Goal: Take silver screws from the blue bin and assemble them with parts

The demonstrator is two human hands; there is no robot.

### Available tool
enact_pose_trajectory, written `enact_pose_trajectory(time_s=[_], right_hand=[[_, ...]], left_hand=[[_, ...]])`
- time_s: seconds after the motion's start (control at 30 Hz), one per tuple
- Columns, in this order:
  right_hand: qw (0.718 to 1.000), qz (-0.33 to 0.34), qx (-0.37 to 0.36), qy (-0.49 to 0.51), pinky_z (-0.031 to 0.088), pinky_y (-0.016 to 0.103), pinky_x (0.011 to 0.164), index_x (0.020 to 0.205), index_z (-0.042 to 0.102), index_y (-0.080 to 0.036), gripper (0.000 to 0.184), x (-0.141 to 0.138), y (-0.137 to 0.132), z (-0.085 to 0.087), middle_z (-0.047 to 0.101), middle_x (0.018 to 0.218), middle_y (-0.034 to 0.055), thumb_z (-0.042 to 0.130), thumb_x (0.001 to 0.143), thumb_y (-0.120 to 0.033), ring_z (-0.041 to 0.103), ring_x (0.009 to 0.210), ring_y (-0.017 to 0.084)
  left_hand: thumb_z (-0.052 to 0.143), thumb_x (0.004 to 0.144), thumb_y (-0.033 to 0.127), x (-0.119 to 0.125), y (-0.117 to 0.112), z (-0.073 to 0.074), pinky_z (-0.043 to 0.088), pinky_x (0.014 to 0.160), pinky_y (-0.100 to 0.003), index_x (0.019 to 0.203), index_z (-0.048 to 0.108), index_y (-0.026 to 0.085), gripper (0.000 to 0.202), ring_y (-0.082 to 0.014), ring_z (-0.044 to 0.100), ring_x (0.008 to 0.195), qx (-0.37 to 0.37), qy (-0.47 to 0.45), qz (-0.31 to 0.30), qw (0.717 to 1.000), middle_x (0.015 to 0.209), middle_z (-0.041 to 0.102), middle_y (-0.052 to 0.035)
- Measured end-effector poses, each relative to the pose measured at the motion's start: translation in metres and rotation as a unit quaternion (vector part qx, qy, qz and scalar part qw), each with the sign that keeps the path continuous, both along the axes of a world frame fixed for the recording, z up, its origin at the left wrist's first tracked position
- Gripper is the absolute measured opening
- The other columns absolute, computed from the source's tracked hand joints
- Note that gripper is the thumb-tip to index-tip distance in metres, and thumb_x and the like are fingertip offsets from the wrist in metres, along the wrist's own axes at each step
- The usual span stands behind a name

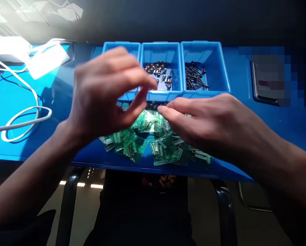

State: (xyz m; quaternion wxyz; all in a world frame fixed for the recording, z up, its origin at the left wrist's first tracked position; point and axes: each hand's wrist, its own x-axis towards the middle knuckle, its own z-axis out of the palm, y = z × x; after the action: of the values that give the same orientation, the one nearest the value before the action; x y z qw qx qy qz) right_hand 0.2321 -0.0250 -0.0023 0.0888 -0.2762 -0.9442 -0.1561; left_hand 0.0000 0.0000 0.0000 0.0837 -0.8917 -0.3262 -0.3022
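My left hand (108, 89) is raised in front of the left and middle blue bins, thumb and forefinger curled together. Whatever sits between those fingertips is too small and blurred to make out. My right hand (201, 118) is low over the pile, its fingers pressed together beside small dark screws (153, 105); its grip is hidden. Beneath both hands lie several small green-tinted clear plastic bags (165, 150) with screws and white plastic pieces inside. Short shiny screws (158, 68) lie in the middle bin (180, 68), and long dark screws (195, 75) in the right bin (221, 68).
The left bin (122, 44) is mostly covered by my left hand. On the blue table (245, 136), a white cable (37, 116) loops at the left near a white adapter (9, 48). A dark phone-like device (267, 83) lies at the right. The table's front edge runs close to my lap.
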Motion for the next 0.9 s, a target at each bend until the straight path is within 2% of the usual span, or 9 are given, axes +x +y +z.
enact_pose_trajectory(time_s=[0.07,0.17,0.3,0.4,0.5,0.6,0.7,0.77,0.9], right_hand=[[0.998,-0.021,0.010,-0.063,0.019,0.028,0.042,0.079,0.055,-0.018,0.017,-0.014,0.016,0.001,0.050,0.064,-0.0014,0.047,0.080,-0.003,0.032,0.046,0.009],[0.998,-0.045,0.038,-0.033,0.017,0.028,0.043,0.068,0.044,-0.020,0.017,-0.025,0.020,-0.008,0.043,0.055,-0.0026,0.049,0.082,-0.012,0.034,0.045,0.009],[0.998,-0.040,0.046,-0.033,0.016,0.027,0.043,0.069,0.044,-0.019,0.018,-0.017,0.016,-0.021,0.040,0.052,-0.0030,0.051,0.086,-0.018,0.041,0.045,0.011],[0.996,-0.048,-0.005,-0.068,0.019,0.027,0.043,0.083,0.051,-0.018,0.010,-0.005,0.012,-0.025,0.050,0.065,0.0000,0.050,0.090,-0.025,0.041,0.048,0.011],[0.993,-0.057,-0.080,-0.065,0.025,0.026,0.046,0.102,0.054,-0.018,0.016,0.000,0.012,-0.027,0.057,0.083,0.0040,0.043,0.095,-0.027,0.044,0.055,0.011],[0.991,-0.046,-0.122,-0.018,0.031,0.026,0.049,0.105,0.058,-0.018,0.018,0.000,0.014,-0.029,0.060,0.087,0.0050,0.044,0.095,-0.024,0.051,0.064,0.012],[0.989,-0.042,-0.133,0.045,0.038,0.028,0.055,0.102,0.063,-0.017,0.016,-0.002,0.016,-0.030,0.064,0.089,0.0054,0.051,0.092,-0.021,0.057,0.072,0.014],[0.989,-0.039,-0.119,0.080,0.042,0.028,0.057,0.106,0.065,-0.018,0.019,-0.003,0.015,-0.030,0.067,0.091,0.0048,0.054,0.091,-0.019,0.059,0.074,0.013],[0.980,0.001,-0.078,0.184,0.047,0.026,0.064,0.116,0.065,-0.019,0.026,-0.006,0.012,-0.027,0.069,0.100,0.0036,0.056,0.091,-0.016,0.062,0.082,0.012]], left_hand=[[0.056,0.083,0.017,0.010,0.038,0.007,0.049,0.072,-0.030,0.098,0.068,0.020,0.019,-0.0133,0.062,0.081,-0.006,0.000,0.020,1.000,0.090,0.068,0.0002],[0.054,0.086,0.021,0.011,0.061,0.005,0.049,0.071,-0.028,0.098,0.068,0.022,0.019,-0.0136,0.063,0.085,0.002,0.021,0.035,0.999,0.092,0.066,-0.0003],[0.050,0.089,0.025,-0.006,0.054,-0.008,0.049,0.078,-0.031,0.100,0.068,0.023,0.021,-0.0169,0.061,0.092,0.069,0.058,0.039,0.995,0.096,0.067,-0.0019],[0.050,0.088,0.026,-0.018,0.043,-0.011,0.050,0.084,-0.032,0.102,0.068,0.020,0.024,-0.0163,0.060,0.093,0.130,0.039,0.013,0.991,0.099,0.066,-0.0036],[0.052,0.085,0.021,-0.022,0.037,-0.010,0.049,0.087,-0.035,0.104,0.068,0.017,0.025,-0.0167,0.059,0.092,0.146,0.011,0.013,0.989,0.096,0.065,-0.0049],[0.054,0.084,0.022,-0.019,0.036,-0.013,0.049,0.082,-0.036,0.103,0.068,0.016,0.024,-0.0197,0.059,0.095,0.145,0.015,0.003,0.989,0.097,0.064,-0.0073],[0.050,0.086,0.024,-0.016,0.036,-0.020,0.049,0.076,-0.033,0.104,0.067,0.019,0.025,-0.0184,0.060,0.095,0.146,0.024,-0.005,0.989,0.100,0.064,-0.0057],[0.048,0.086,0.023,-0.015,0.034,-0.023,0.048,0.073,-0.031,0.105,0.066,0.021,0.026,-0.0171,0.060,0.094,0.157,0.029,-0.019,0.987,0.101,0.065,-0.0037],[0.056,0.079,0.020,-0.012,0.030,-0.020,0.050,0.069,-0.032,0.106,0.066,0.020,0.029,-0.0188,0.062,0.089,0.209,0.019,-0.092,0.974,0.098,0.066,-0.0049]])
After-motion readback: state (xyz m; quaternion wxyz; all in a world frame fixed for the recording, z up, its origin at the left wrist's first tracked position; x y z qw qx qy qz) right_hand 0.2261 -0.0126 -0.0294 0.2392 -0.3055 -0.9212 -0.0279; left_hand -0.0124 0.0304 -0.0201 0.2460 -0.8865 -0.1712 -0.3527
